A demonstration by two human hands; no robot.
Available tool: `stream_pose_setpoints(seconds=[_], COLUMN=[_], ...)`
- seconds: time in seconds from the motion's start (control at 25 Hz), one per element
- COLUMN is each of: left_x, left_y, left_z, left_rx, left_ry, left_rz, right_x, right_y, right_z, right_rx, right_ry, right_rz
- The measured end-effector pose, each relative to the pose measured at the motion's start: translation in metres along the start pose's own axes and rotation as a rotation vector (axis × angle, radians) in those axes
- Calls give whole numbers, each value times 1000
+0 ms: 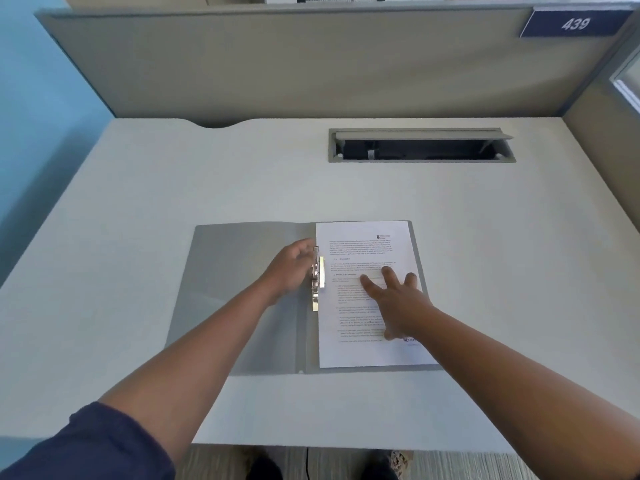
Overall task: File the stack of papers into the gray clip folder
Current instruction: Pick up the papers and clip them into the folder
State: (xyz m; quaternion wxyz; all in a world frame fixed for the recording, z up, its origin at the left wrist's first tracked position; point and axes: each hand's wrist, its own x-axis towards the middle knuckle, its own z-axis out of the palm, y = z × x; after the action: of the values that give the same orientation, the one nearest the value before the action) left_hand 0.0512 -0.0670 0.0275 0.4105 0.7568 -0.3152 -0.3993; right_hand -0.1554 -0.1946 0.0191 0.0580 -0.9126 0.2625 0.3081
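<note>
The gray clip folder (pixel 235 271) lies open flat on the white desk. A stack of printed papers (pixel 360 244) rests on its right half, with the left edge against the spine. The metal clip (pixel 318 282) stands raised along the spine. My left hand (pixel 291 268) is curled on the clip's lever, fingers hidden behind it. My right hand (pixel 398 299) lies flat on the papers with the fingers spread, pressing them down.
A gray cable hatch (pixel 420 147) with its lid propped open sits at the back right of the desk (pixel 138 209). A beige partition (pixel 277 64) closes the far side. The desk's front edge is near my body.
</note>
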Motion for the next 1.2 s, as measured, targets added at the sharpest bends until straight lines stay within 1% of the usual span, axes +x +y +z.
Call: stream_pose_setpoints(seconds=[0.12, 0.2, 0.32, 0.36, 0.48, 0.64, 0.72, 0.84, 1.04, 1.12, 1.2], left_x=[-4, -10, -24, -27, -31, -30, -27, -24, -28, -30, -31], left_y=[-2, -10, -30, -36, -45, -47, -48, -47, -51, -51, -51], left_z=[1, 0, 2, 3, 8, 21, 20, 12, 11, 9, 8], left_rx=[-111, -118, -1, 45, 156, 335, 347, 306, 308, 336, 378], left_ry=[123, 132, 69, 71, 143, 181, 167, 115, 86, 46, 11], left_rz=[-3, 14, 9, 1, 4, 28, 41, 41, 72, 60, 50], right_x=[-2, -3, -5, -5, -5, -7, -8, -8, -8, -9, -12], right_y=[0, 0, 0, 1, 1, -1, 0, 1, 4, 7, 14], right_z=[-2, -2, -3, -3, -4, -5, -5, -6, -2, 1, 3], right_rx=[6, 10, -2, -1, 8, 36, 37, 33, 44, 85, 189], right_ry=[-3, 0, 4, 3, 6, 6, 6, 4, 21, 27, 24], right_rz=[13, 13, 9, 8, 14, 26, 29, 25, 26, 23, 16])
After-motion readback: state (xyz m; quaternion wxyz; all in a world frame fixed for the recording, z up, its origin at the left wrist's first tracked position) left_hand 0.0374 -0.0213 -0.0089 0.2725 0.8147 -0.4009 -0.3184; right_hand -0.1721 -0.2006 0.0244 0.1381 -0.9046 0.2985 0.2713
